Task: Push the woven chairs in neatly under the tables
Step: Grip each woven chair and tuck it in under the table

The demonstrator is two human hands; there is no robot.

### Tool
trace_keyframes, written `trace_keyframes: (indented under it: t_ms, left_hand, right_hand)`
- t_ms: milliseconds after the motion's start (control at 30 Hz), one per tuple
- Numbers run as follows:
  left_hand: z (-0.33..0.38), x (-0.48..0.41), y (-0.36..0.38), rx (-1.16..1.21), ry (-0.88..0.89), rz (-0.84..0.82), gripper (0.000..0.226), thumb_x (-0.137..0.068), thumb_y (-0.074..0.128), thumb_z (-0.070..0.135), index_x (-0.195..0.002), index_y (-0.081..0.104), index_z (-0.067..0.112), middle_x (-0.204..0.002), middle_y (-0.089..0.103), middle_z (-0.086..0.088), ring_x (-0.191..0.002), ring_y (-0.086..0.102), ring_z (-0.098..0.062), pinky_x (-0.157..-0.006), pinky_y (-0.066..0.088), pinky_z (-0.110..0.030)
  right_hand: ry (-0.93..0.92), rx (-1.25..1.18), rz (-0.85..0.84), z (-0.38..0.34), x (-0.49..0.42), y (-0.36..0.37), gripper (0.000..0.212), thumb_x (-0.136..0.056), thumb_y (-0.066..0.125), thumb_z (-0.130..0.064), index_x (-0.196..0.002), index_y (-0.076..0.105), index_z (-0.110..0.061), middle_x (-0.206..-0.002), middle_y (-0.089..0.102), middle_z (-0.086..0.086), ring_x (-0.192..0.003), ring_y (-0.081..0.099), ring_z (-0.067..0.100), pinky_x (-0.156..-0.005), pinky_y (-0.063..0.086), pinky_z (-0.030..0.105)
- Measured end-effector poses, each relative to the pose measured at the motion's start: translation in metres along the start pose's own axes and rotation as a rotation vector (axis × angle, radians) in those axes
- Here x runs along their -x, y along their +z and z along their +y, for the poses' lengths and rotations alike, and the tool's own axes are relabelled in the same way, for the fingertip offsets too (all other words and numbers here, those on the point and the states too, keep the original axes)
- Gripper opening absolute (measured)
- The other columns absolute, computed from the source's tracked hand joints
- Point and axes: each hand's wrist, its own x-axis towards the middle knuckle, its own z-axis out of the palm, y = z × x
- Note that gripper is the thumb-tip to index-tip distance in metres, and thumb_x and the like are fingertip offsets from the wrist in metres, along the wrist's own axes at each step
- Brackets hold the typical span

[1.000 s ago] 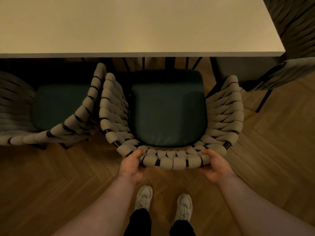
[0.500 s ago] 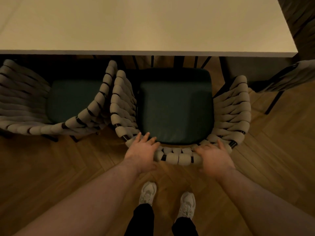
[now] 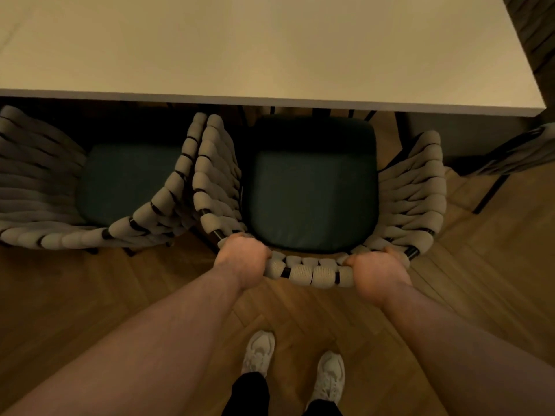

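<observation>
A woven chair [image 3: 414, 187] with a beige rope back and a dark green seat cushion stands in front of me, its seat front just under the edge of the pale table [image 3: 270, 49]. My left hand [image 3: 244, 261] is closed over the left part of the chair's back rail. My right hand [image 3: 380, 273] is closed over the right part of the same rail. A second woven chair [image 3: 144, 217] stands to the left, touching the first one's armrest, its front tucked under the table.
Part of a third woven chair [image 3: 522, 148] shows at the right past the table's corner, with a dark leg on the floor. The wooden herringbone floor [image 3: 75, 295] spreads around me. My feet in white shoes [image 3: 259, 352] stand just behind the chair.
Both hands went from flat on the back rail to closed around it. The chair has shifted forward, its seat front now reaching the table's edge.
</observation>
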Motion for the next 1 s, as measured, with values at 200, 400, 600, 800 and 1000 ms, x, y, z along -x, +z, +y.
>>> trace_keyframes:
  t_ms: [200,400,600,800,1000]
  left_hand:
    - [0.0,0.001,-0.001,0.027,0.002,0.0,0.019,-0.1,0.06,0.027,-0.115,0.067,0.036,-0.105,0.069,0.007,-0.103,0.063,-0.019,-0.098,0.045,-0.04]
    - [-0.005,-0.001,0.005,0.05,0.02,-0.017,0.019,-0.098,0.062,0.028,-0.114,0.069,0.037,-0.103,0.069,0.008,-0.102,0.063,-0.018,-0.102,0.042,-0.04]
    - [-0.005,0.0,0.002,0.03,0.03,-0.02,0.023,-0.098,0.06,0.025,-0.116,0.069,0.036,-0.107,0.069,0.008,-0.105,0.063,-0.018,-0.102,0.043,-0.04]
    - [-0.003,-0.001,0.002,0.043,0.017,-0.024,0.023,-0.099,0.061,0.028,-0.119,0.066,0.036,-0.112,0.067,0.008,-0.107,0.061,-0.018,-0.101,0.045,-0.04]
    - [-0.004,-0.001,-0.004,0.082,0.047,-0.103,0.032,-0.094,0.066,0.037,-0.126,0.064,0.04,-0.117,0.066,0.009,-0.111,0.06,-0.018,-0.107,0.044,-0.043]
  right_hand:
    - [-0.01,0.019,-0.079,0.003,-0.002,-0.002,0.041,-0.103,0.064,-0.028,-0.14,0.058,-0.045,-0.126,0.069,-0.011,-0.127,0.062,0.017,-0.122,0.035,0.047]
    - [-0.008,0.039,-0.076,0.001,-0.007,0.005,0.035,-0.103,0.063,-0.031,-0.135,0.061,-0.045,-0.126,0.069,-0.012,-0.123,0.062,0.015,-0.12,0.035,0.047]
    - [-0.018,0.056,-0.074,-0.001,-0.003,-0.005,0.032,-0.104,0.06,-0.027,-0.131,0.062,-0.043,-0.12,0.07,-0.011,-0.117,0.063,0.016,-0.116,0.036,0.045]
    - [-0.025,0.029,-0.051,-0.003,0.004,-0.014,0.022,-0.104,0.058,-0.029,-0.121,0.066,-0.041,-0.114,0.07,-0.01,-0.115,0.063,0.017,-0.113,0.039,0.044]
    - [-0.029,0.006,-0.08,-0.005,0.016,-0.026,0.029,-0.101,0.063,-0.032,-0.13,0.065,-0.037,-0.128,0.066,-0.006,-0.128,0.056,0.022,-0.118,0.035,0.048]
